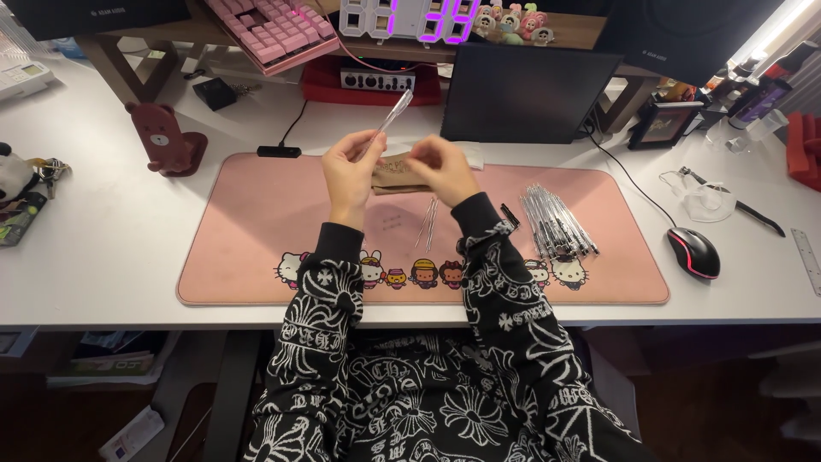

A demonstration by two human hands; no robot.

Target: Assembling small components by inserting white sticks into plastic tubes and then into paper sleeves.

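My left hand is raised over the pink desk mat and grips a thin clear pen-like tube that points up and to the right. My right hand pinches a small brown paper pouch held between both hands. Two or three thin silver sticks lie on the mat just below my hands. A pile of several more clear and silver pens lies on the mat to the right of my right forearm.
A black mouse sits right of the mat. A dark monitor stands behind my hands, a pink keyboard on a shelf at the back. A brown bear-shaped stand is at left, clear plastic wrap at right.
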